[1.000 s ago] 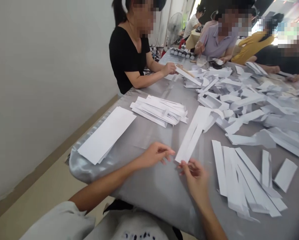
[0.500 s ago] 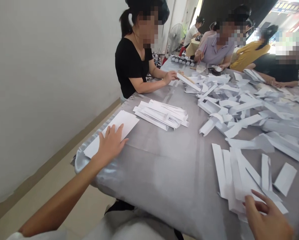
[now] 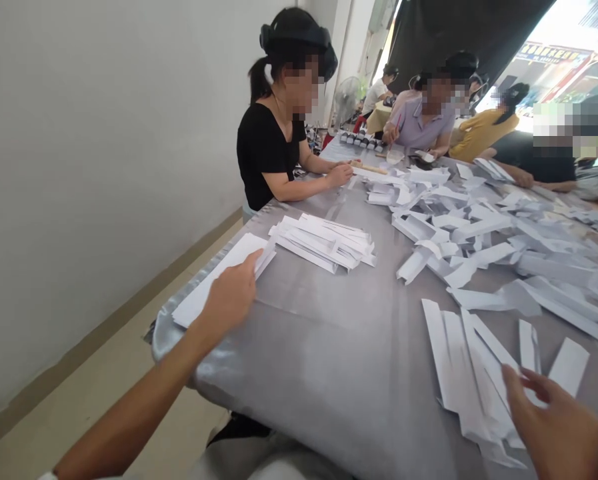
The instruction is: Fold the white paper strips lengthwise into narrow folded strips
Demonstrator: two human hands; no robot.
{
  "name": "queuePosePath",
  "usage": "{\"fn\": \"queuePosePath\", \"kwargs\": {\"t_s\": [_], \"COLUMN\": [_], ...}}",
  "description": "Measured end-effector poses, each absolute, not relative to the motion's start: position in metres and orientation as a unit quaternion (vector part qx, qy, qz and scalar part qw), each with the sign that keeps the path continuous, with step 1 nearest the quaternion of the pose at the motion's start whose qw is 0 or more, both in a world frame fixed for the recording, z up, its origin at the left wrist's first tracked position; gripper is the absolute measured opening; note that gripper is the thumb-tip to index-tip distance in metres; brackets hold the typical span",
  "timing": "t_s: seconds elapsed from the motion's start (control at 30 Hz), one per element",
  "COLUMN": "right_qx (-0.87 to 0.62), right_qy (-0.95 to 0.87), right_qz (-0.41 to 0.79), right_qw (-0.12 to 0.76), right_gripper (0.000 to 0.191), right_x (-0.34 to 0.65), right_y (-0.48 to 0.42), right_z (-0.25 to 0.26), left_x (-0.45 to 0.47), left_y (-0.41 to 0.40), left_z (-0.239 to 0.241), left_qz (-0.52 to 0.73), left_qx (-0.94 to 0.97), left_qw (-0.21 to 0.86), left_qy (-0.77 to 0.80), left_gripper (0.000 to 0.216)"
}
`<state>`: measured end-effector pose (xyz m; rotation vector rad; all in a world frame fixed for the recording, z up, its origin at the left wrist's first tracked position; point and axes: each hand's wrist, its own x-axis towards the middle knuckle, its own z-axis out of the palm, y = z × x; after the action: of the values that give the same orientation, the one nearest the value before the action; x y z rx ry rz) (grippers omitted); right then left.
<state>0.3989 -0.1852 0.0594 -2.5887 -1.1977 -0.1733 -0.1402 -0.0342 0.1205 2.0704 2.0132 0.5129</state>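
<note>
Left hand (image 3: 229, 300) is open and palm down on a stack of white paper sheets (image 3: 199, 300) at the table's near edge. Index fingertip is at the sheets' far edge. No grip, just flat contact. Right hand (image 3: 553, 427) is open with fingers spread at lower right, over a loose pile of cut white paper strips (image 3: 459, 373). Can't tell if the fingertips touch it.

Between the hands is a bare grey satin table cover (image 3: 329, 360). It looks slick, so flat pressure on the sheets looks safer than sliding them. Past the left hand sits a bundle of slit paper strips (image 3: 323, 243), lengths roughly aligned. Farther right is a larger heap of folded paper offcuts (image 3: 479, 233). Across the table, a co-worker in a black top (image 3: 269, 157) has the co-worker's hand (image 3: 339, 175) just beside a wooden stick (image 3: 369, 169) lying on paper.
</note>
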Motion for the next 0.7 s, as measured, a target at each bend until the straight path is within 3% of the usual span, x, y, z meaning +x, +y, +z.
{"fn": "queuePosePath", "kwargs": {"t_s": [0.13, 0.23, 0.33, 0.5, 0.6, 0.7], "right_qx": [-0.802, -0.711, -0.620, -0.552, -0.536, -0.536], "right_qy": [-0.517, -0.569, -0.602, -0.524, -0.501, -0.490], "right_qz": [0.116, 0.269, 0.337, 0.415, 0.453, 0.485], "right_qw": [0.276, 0.313, 0.375, 0.498, 0.507, 0.487], "right_gripper": [0.074, 0.072, 0.064, 0.064, 0.063, 0.065], "right_x": [0.303, 0.244, 0.210, 0.187, 0.176, 0.166], "right_y": [-0.128, -0.096, -0.071, -0.048, -0.044, -0.041], "right_z": [0.109, 0.139, 0.166, 0.199, 0.201, 0.191], "left_x": [-0.082, -0.035, -0.004, 0.006, 0.001, 0.000], "left_y": [-0.041, -0.039, -0.028, -0.003, 0.013, 0.027], "left_z": [0.147, 0.166, 0.183, 0.200, 0.198, 0.188], "left_qz": [0.348, 0.447, 0.502, 0.535, 0.526, 0.524], "left_qx": [0.729, 0.706, 0.625, 0.541, 0.521, 0.462], "left_qw": [0.252, 0.382, 0.511, 0.620, 0.655, 0.705], "left_qy": [0.533, 0.394, 0.309, 0.191, 0.152, 0.121], "left_gripper": [0.050, 0.044, 0.043, 0.058, 0.076, 0.066]}}
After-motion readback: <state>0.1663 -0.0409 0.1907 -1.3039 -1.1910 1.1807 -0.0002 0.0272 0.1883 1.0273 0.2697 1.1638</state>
